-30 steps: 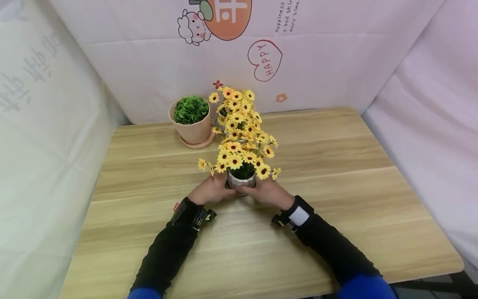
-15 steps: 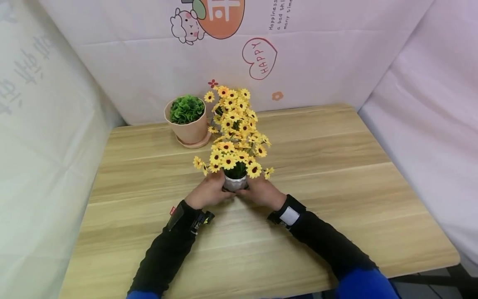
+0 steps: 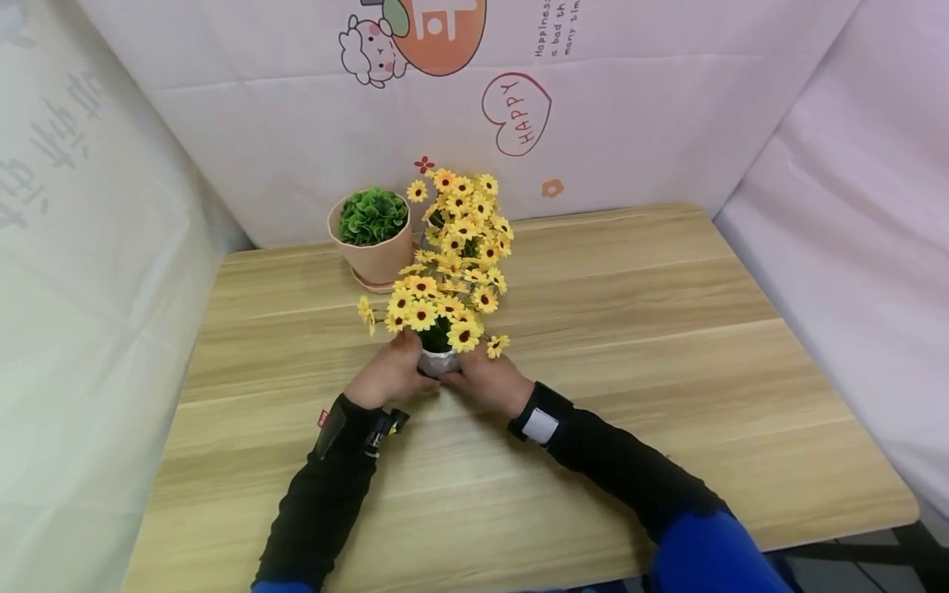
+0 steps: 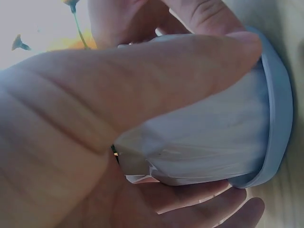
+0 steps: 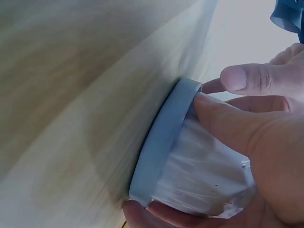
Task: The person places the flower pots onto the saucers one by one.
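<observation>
In the head view, a whitish flowerpot (image 3: 439, 364) of yellow daisy-like flowers (image 3: 421, 315) stands near the middle of the table, held from both sides. My left hand (image 3: 385, 375) grips its left side and my right hand (image 3: 491, 383) its right. Both wrist views show thumbs along the near wall and fingers curled around the pot. A grey-blue saucer (image 4: 281, 118) sits under the pot; in the right wrist view the saucer (image 5: 161, 142) lies against the tabletop (image 5: 85, 104). Flowers hide the pot's far side.
A pink pot (image 3: 380, 257) with a green leafy plant (image 3: 374, 216) stands behind and to the left. More yellow flowers (image 3: 474, 206) rise just behind the held ones, their pot mostly hidden. A printed white cloth (image 3: 630, 123) hangs along the table's back edge.
Both hands have moved to the left with the flowerpot between them. Its flowers now overlap the pink pot's saucer in the head view. The things behind have stayed put.
</observation>
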A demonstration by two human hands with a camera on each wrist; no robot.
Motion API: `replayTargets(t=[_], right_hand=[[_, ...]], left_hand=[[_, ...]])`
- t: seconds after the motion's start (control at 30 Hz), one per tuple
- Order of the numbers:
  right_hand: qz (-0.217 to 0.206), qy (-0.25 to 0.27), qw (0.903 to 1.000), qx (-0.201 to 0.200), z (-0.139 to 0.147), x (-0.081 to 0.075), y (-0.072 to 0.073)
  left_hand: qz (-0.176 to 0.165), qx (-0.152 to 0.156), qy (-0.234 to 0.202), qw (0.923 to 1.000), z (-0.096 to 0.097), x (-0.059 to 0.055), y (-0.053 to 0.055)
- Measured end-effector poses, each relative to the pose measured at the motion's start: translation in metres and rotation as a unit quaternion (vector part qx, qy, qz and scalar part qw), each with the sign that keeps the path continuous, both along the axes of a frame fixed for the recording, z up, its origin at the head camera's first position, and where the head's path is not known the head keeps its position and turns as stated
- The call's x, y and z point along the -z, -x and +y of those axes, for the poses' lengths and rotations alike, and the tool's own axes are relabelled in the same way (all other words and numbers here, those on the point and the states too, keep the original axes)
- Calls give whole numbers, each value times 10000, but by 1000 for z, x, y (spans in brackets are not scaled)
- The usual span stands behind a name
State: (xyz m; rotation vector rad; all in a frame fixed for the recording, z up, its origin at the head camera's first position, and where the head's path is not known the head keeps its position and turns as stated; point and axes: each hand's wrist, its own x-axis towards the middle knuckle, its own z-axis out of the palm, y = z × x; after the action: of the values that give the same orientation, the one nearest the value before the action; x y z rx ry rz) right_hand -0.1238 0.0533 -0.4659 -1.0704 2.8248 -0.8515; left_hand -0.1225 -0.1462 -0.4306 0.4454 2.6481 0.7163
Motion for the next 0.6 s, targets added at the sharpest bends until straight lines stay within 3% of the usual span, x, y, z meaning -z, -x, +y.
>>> replayTargets(t=[0.1, 0.23, 0.33, 0.53, 0.6], right_hand=[[186, -72, 9998, -84, -8, -1, 3], [16, -307, 9995, -58, -18, -4, 8], [24, -200, 9996, -178, -25, -3, 14], [587, 135, 9968, -529, -36, 1, 27], [968, 216, 9930, -639, -39, 4, 31]], left_hand=[[-171, -132, -87, 9997, -9, -1, 3], [-358, -318, -142, 9988, -19, -1, 7], [-438, -456, -80, 9980, -25, -1, 10], [-462, -803, 6, 9957, -35, 2, 16], [-419, -911, -74, 9949, -38, 4, 19]])
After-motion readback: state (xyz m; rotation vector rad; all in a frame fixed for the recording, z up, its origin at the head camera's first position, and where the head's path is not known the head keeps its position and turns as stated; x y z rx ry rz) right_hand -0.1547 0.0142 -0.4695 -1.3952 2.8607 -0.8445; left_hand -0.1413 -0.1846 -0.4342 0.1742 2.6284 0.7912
